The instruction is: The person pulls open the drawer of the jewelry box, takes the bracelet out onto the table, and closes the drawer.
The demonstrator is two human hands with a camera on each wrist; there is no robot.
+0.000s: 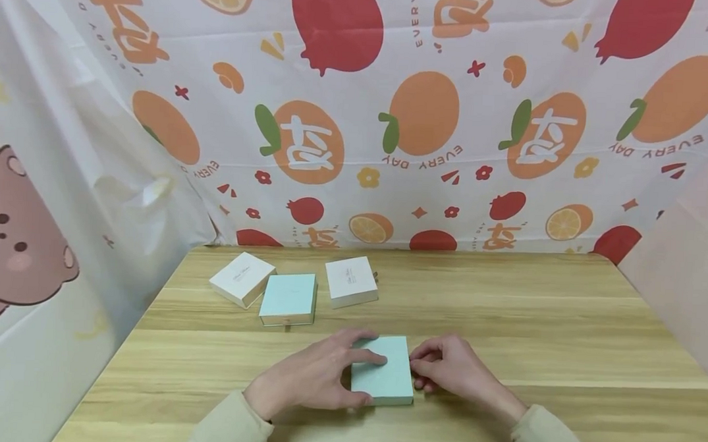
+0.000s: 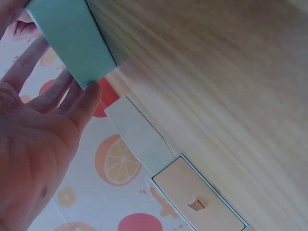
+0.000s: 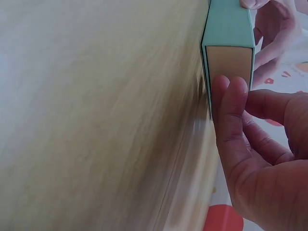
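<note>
A mint-green drawer box (image 1: 391,381) lies flat on the table in front of me. My left hand (image 1: 324,371) grips it from the left, thumb at the near edge and a finger on the lid. On its right side, my right hand (image 1: 451,367) has thumb and fingertips pinched together at the middle of the end face. The right wrist view shows that beige drawer face (image 3: 230,62) inside the green sleeve, apparently flush; whatever lies between the fingertips (image 3: 236,89) is hidden.
Further back stand a second mint box (image 1: 289,297) with a small ribbon tab (image 2: 196,205), a white box (image 1: 243,277) against its left and another white box (image 1: 351,280) to its right. A fruit-print cloth (image 1: 358,135) hangs behind the wooden table (image 1: 533,321).
</note>
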